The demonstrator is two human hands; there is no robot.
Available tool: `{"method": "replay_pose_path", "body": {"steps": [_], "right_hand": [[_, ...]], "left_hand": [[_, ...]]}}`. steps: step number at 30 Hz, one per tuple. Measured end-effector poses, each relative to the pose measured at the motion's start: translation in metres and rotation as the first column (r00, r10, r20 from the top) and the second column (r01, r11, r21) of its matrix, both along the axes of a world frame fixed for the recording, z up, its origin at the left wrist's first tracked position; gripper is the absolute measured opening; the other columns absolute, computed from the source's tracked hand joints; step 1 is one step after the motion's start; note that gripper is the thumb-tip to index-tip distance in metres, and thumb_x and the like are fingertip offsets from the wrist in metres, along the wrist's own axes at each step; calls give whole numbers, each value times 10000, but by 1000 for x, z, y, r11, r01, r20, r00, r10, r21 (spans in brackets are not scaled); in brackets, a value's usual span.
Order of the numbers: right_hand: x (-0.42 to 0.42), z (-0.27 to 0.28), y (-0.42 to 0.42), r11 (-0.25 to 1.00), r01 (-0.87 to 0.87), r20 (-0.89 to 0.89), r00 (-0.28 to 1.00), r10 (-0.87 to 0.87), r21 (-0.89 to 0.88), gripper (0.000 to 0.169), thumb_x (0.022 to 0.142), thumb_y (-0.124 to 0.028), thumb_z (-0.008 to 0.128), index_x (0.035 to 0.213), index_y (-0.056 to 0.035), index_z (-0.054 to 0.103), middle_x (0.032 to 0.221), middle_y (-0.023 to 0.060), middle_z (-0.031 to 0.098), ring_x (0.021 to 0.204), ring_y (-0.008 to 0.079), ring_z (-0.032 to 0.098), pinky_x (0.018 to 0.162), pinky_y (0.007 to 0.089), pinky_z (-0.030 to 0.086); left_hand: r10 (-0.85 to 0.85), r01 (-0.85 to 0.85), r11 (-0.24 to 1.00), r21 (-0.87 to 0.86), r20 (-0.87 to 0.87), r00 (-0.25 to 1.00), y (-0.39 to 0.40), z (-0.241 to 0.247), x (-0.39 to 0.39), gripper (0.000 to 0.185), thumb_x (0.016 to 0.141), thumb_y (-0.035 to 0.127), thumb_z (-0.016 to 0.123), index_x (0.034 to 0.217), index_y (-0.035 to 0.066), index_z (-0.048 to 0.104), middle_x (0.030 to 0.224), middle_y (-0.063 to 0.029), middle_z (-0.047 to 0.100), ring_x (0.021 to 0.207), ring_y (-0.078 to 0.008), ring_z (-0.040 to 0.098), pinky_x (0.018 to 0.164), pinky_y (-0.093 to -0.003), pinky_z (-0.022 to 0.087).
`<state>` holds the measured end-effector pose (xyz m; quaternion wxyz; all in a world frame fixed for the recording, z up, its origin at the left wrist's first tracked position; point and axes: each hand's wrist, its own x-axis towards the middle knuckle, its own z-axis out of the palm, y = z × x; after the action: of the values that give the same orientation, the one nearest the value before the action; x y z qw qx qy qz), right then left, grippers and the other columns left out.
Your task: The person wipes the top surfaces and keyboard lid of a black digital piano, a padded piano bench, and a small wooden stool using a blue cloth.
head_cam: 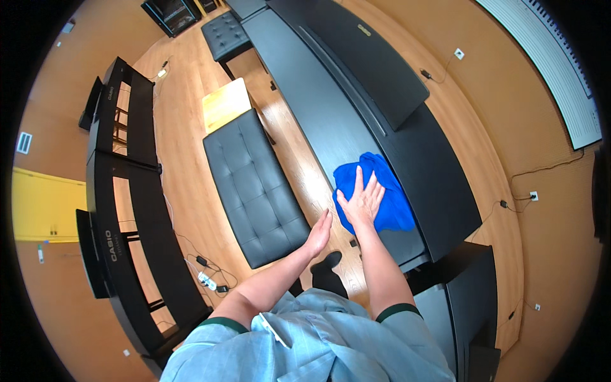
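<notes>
A bright blue cloth lies bunched on the closed black lid of a digital piano, near its close end. Palm down, my right hand rests flat on this cloth with the fingers spread and not curled around it. My left hand hangs in the air beside the piano's front edge, seen edge-on with its fingers straight and nothing in it. Below and left of that hand is a black tufted piano bench.
A black music rest panel stands along the piano's back. Beyond the bench are a wooden-topped stool and another tufted bench. Casio pianos line the left side. Cables and a power strip lie on the floor.
</notes>
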<state>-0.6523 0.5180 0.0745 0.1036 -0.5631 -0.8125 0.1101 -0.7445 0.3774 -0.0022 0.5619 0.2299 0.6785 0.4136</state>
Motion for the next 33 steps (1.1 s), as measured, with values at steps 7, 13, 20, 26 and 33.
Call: {"method": "replay_pose_path", "body": {"steps": [7,13,20,26,33], "right_hand": [[-11,-16,-4,993,69,58,996,-75,95,941,864,-565,664,1612,-169,254,1546,301,321,1399,420,366,1203,558,189],[-46,-26,4,961,223,65,969,-236,161,1038,784,-598,736,1609,-176,267,1550,303,314,1395,464,346,1196,565,207],[-69,-33,5,935,275,58,954,-295,224,1082,709,-515,843,1594,-189,312,1569,292,300,1424,454,330,1209,547,214],[-72,-31,2,912,298,114,933,-340,282,1029,721,-493,827,1579,-196,344,1577,262,314,1424,452,341,1206,529,246],[-79,-34,-4,882,376,118,899,-421,283,873,795,-396,771,1554,-187,393,1587,246,323,1426,432,351,1206,513,255]], "left_hand": [[16,-26,982,-186,-56,998,-30,34,-41,728,1043,410,514,1572,-26,270,1427,-253,560,1345,-325,533,1101,-381,432],[-174,185,977,103,-113,978,3,22,-63,725,1026,334,578,1598,41,241,1589,-251,360,1474,-338,374,1220,-390,286],[-289,639,702,314,-694,659,98,65,-125,773,944,317,621,1594,74,279,1662,-265,150,1510,-531,147,1176,-607,244],[-406,766,584,270,-719,563,124,50,-193,848,913,276,665,1610,83,223,1653,-254,187,1511,-514,168,1173,-601,264],[-472,797,535,280,-684,557,116,18,-228,862,914,230,652,1622,91,182,1652,-300,97,1515,-520,138,1180,-600,248]]}}
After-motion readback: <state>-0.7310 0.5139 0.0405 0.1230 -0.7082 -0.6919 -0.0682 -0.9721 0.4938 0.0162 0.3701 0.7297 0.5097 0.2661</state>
